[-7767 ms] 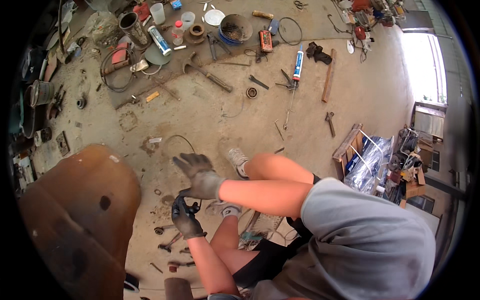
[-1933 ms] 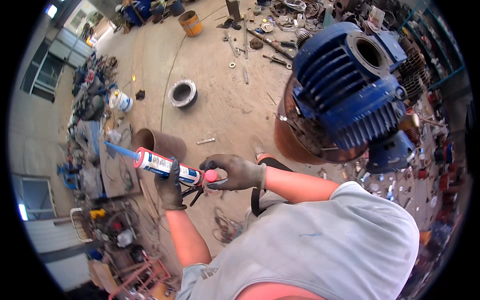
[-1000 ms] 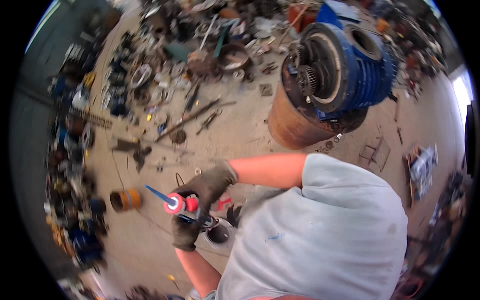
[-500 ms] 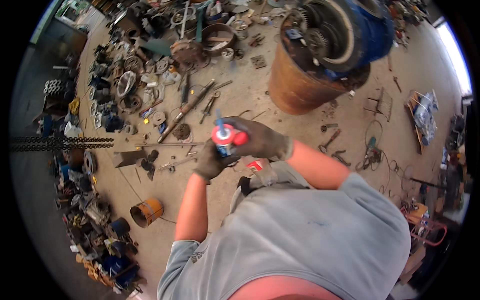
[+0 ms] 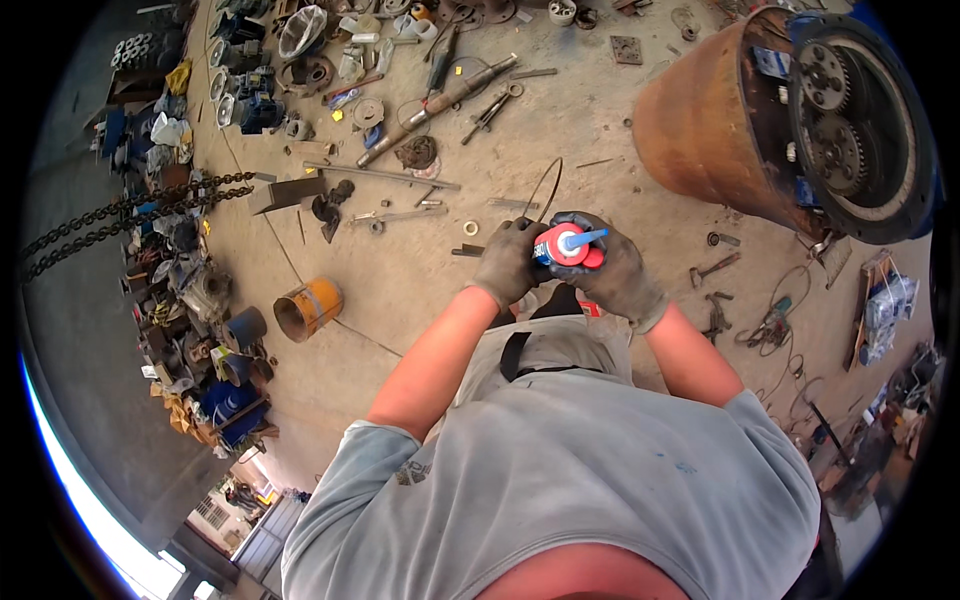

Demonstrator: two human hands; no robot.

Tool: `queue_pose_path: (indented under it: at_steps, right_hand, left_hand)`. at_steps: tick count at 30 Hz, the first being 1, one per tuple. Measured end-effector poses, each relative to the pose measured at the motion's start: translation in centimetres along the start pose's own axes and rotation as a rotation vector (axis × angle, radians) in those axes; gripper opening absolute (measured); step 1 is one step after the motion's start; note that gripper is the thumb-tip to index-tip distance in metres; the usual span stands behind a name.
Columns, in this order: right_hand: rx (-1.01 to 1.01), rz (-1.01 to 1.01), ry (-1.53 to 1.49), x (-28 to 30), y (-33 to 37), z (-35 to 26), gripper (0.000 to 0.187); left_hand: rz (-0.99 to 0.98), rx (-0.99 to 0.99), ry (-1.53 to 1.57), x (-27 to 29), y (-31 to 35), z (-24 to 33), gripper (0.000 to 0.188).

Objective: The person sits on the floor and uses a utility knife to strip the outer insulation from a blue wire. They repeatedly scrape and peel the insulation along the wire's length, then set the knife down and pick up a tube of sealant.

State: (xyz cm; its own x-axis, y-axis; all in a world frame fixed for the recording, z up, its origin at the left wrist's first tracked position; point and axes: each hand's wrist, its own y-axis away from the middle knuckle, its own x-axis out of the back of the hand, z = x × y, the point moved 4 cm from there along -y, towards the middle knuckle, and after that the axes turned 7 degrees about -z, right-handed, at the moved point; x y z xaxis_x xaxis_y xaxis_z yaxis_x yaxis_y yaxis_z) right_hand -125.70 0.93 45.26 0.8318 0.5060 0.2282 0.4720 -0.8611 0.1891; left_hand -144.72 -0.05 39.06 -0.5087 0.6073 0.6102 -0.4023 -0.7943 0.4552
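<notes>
Both of my gloved hands are wrapped round a small sealant can (image 5: 545, 248) with a red-and-white top. A blue pointed nozzle (image 5: 585, 239) sticks out of its top, tilted to the right. My left hand (image 5: 507, 266) grips the can's body from the left side. My right hand (image 5: 622, 277) is closed round it from the right, beside the red tab (image 5: 593, 258) on the cap. The lower part of the can is hidden behind my gloves, which are dark and worn.
A large rusty drum (image 5: 690, 125) stands at the far right, with a blue gear housing (image 5: 868, 130) on it. On the floor lie a long metal shaft (image 5: 440, 108), an angle-iron piece (image 5: 290, 193) and a hammer (image 5: 713, 268). An orange bucket (image 5: 318, 305) lies left; a chain (image 5: 140, 220) hangs beyond.
The view has shifted, bringing the drum farther right. The nozzle, upright before, now leans to the right. Both hands still hold the can.
</notes>
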Motion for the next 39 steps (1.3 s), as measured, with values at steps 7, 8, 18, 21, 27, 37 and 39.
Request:
queue_pose_path:
  at_steps: [7,8,18,21,27,37,39]
  right_hand:
    - [-0.057,0.219,0.161,-9.3,-2.4,0.1,0.066]
    - [-0.090,0.262,0.170,-10.8,-2.3,0.6,0.067]
    - [-0.409,0.742,0.135,-29.1,-0.6,6.8,0.066]
    - [-0.466,0.818,0.064,-34.3,-0.3,8.9,0.065]
    - [-0.611,0.871,-0.047,-44.6,1.3,10.9,0.067]
    - [-0.808,1.033,-0.128,-59.8,7.9,11.7,0.067]
    - [-0.847,1.063,-0.107,-61.5,9.0,10.3,0.070]
  left_hand:
    - [-0.022,0.026,0.192,3.0,1.5,-13.6,0.068]
    - [0.019,0.005,0.167,2.7,1.4,-18.1,0.064]
    - [-0.127,0.298,0.649,4.4,1.8,-50.2,0.038]
    - [-0.158,0.274,0.635,3.3,3.6,-58.1,0.038]
    - [-0.337,0.457,0.553,-0.5,5.0,-71.2,0.040]
    - [-0.711,0.398,-0.473,0.7,4.3,-85.7,0.043]
    - [-0.865,0.563,-0.426,0.6,7.5,-82.4,0.061]
